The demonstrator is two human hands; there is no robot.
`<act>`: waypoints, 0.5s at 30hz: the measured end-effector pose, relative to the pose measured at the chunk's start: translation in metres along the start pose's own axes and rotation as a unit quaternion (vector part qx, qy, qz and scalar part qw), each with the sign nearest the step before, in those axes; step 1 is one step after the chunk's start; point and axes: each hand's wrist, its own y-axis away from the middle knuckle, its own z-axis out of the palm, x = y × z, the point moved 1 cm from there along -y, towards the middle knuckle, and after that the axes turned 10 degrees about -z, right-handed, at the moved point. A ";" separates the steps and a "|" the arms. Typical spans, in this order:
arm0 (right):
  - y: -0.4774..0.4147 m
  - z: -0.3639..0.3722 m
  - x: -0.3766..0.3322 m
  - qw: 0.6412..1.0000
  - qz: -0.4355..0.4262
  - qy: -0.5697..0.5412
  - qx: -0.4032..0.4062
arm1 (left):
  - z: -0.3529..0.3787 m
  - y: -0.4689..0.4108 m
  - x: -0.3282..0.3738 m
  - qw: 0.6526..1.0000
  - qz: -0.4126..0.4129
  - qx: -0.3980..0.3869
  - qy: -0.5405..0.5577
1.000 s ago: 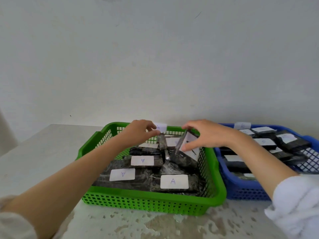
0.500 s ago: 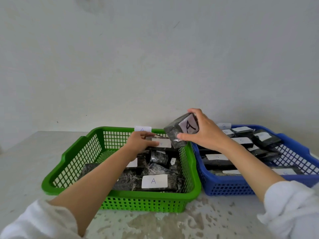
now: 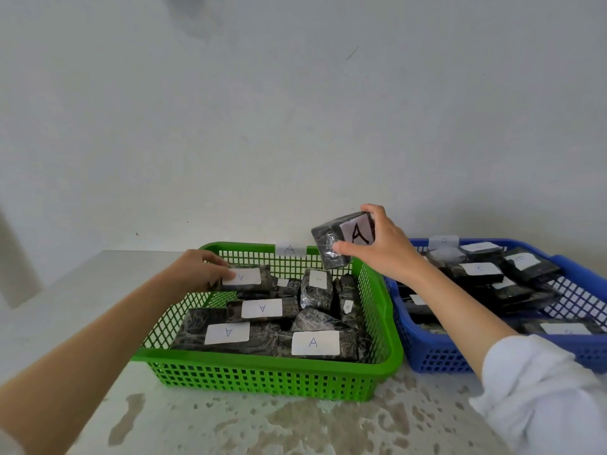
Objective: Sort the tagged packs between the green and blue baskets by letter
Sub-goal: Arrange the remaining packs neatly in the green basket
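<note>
The right hand (image 3: 377, 247) is up in the air, fingers and thumb clamped around a dark wrapped pack (image 3: 338, 243) whose white tag shows a bold black "A". That pack hangs tilted above the far right corner of the green basket (image 3: 269, 379), clear of the rim below it. Just beyond the right wrist, on its outer side, sits the blue basket (image 3: 437, 359), filled with more dark packs bearing white tags; their letters are too faint to read. A white sleeve (image 3: 542, 399) covers the right forearm nearer the body.

The left hand (image 3: 200, 270) reaches over the green basket's left wall, fingers closed on another dark pack (image 3: 248, 279) with a faint "A" tag, the fingertips (image 3: 226, 275) resting on the tag's edge. I cannot tell whether this pack is lifted or rests on the ones beneath it. Below and nearer than that hand lie several more packs tagged "A", flat on the basket floor, and a few stand on end toward the right hand's side. A small "A" label (image 3: 289, 249) is fixed to the basket's far rim, between the two hands. Both baskets stand touching on a pale, blotchy tabletop (image 3: 295, 428).
</note>
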 end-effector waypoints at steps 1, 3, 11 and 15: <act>0.000 0.002 0.001 1.000 0.004 -0.004 -0.004 | 0.001 -0.001 -0.002 0.998 -0.014 -0.005 -0.057; -0.001 0.006 0.003 1.000 0.009 -0.007 -0.014 | 0.005 0.000 0.001 0.971 -0.008 0.003 -0.239; -0.002 -0.002 0.017 1.000 0.009 0.003 0.000 | 0.084 0.019 0.053 0.909 0.234 0.044 -0.342; 0.001 -0.015 0.029 0.999 0.018 0.012 0.027 | 0.128 0.020 0.067 0.898 0.200 -0.023 -0.392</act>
